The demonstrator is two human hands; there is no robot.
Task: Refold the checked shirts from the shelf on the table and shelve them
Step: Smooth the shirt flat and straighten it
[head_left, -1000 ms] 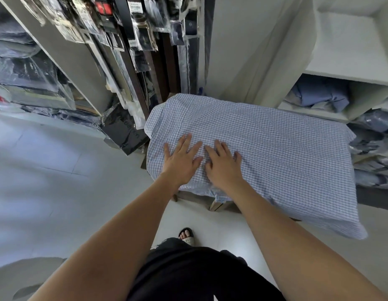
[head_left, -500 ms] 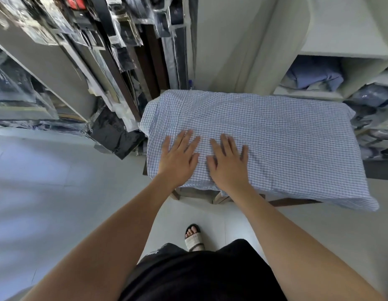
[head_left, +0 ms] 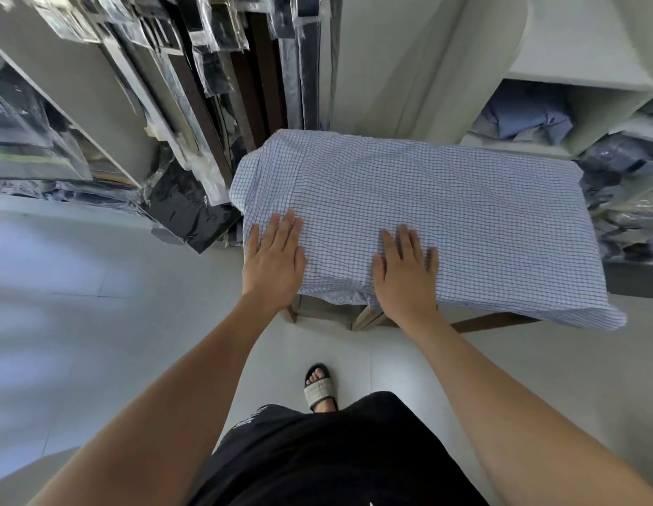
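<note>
I have the shirt (head_left: 445,213) spread over the desk (head_left: 493,321), left grip (head_left: 273,261) and right grip (head_left: 405,275) both flat and released on its near edge, so I think folding and shelving are not yet done

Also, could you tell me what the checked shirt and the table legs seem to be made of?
Checked shirt: thin woven cloth, probably cotton, matte; it creases and drapes over the edge. Table legs: seemingly wood, brown with pale faces.
</note>
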